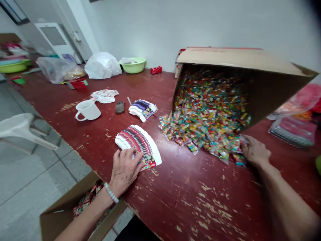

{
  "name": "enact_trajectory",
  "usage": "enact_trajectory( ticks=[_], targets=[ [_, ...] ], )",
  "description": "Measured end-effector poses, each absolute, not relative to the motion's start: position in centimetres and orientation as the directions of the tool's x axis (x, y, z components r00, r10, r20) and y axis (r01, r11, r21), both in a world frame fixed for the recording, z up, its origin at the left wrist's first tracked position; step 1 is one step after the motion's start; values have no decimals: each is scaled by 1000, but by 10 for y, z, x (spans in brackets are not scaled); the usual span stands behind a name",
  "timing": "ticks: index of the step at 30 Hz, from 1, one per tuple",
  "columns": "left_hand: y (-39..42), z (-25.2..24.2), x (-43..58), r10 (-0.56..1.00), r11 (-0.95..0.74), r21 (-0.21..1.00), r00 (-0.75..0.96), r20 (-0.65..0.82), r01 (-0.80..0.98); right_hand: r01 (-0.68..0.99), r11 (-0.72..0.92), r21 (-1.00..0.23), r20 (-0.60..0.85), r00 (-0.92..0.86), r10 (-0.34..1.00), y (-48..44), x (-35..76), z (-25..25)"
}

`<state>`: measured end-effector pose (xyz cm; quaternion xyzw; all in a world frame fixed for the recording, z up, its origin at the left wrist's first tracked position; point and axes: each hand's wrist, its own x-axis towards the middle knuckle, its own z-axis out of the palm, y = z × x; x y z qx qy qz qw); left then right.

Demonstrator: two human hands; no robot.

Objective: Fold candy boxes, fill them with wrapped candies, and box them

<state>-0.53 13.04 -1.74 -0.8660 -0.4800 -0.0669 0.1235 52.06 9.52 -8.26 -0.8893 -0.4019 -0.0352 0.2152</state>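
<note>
My left hand (126,169) lies with its fingers stretched over the near edge of a fanned stack of red printed flat cartons (140,140) on the table; a beaded bracelet circles the wrist. At the right edge of the spilled heap of small clear candy packets (208,130), my right hand (255,150) has its fingers closed on a candy packet (243,142). Another packet (238,159) lies just below those fingers. The heap spreads out from a cardboard box (240,57) tipped on its side, its opening facing me.
Beyond the red stack lie purple cartons (142,108), a dark calculator-like object (120,107), a white mug (88,110) and a cloth (105,96). A green basin (132,65) stands by the wall. Below the worn red table (170,201), an open box (50,224) holds filled packs. A stool (22,127) is left.
</note>
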Motion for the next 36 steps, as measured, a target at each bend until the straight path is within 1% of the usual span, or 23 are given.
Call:
enact_trajectory(
  ticks=[3,9,12,16,17,18,21,22,24,26,28,29,30,31,32,33,34,35,36],
  targets=[
    [128,-18,-4,813,-515,-132,531,237,847,760,-564,-323,180,634,752,81,496,-82],
    [125,-18,-4,793,-558,-67,555,250,827,774,-550,-314,195,620,760,65,434,-80],
    [128,-18,-3,795,-564,-48,557,239,825,764,-544,-348,207,628,750,61,403,-79],
    [129,-18,0,800,-549,-5,528,286,836,749,-508,-425,237,633,737,59,372,-80],
    [128,-18,2,803,-549,35,516,297,835,740,-495,-454,246,639,729,58,367,-80],
    [127,-17,2,814,-546,108,497,300,831,729,-480,-488,254,645,721,57,364,-80],
    [120,-13,3,873,-486,403,409,266,775,683,-422,-596,270,665,696,49,363,-78],
    [118,-12,2,891,-455,477,380,250,752,667,-399,-629,273,671,689,45,364,-76],
    [114,-9,-1,915,-401,576,334,224,712,634,-363,-682,284,688,668,34,364,-68],
    [108,-7,-2,931,-354,673,314,188,649,611,-351,-709,311,718,623,21,356,-57],
    [98,-7,-2,938,-307,765,317,143,566,585,-321,-745,332,742,583,8,332,-43],
    [91,-7,-1,937,-283,807,328,117,519,572,-287,-769,334,741,583,1,314,-37],
    [83,-7,1,937,-240,854,341,80,461,490,-162,-856,289,716,636,-5,291,-30],
    [73,-7,3,935,-174,904,354,26,391,366,-44,-930,225,659,718,-11,267,-24],
    [62,-6,5,926,-73,952,374,-45,297,225,23,-974,149,564,812,-15,242,-20],
    [51,-6,6,908,47,979,401,-126,200,85,56,-995,90,470,878,-20,218,-16],
    [40,-4,7,878,159,980,438,-195,117,-33,56,-998,38,396,917,-24,197,-14],
    [30,-3,7,837,260,964,487,-250,48,-117,27,-993,-14,334,943,-27,181,-13],
    [22,-1,6,781,349,937,551,-294,6,-192,12,-981,-49,311,949,-31,169,-13]
  ],
)
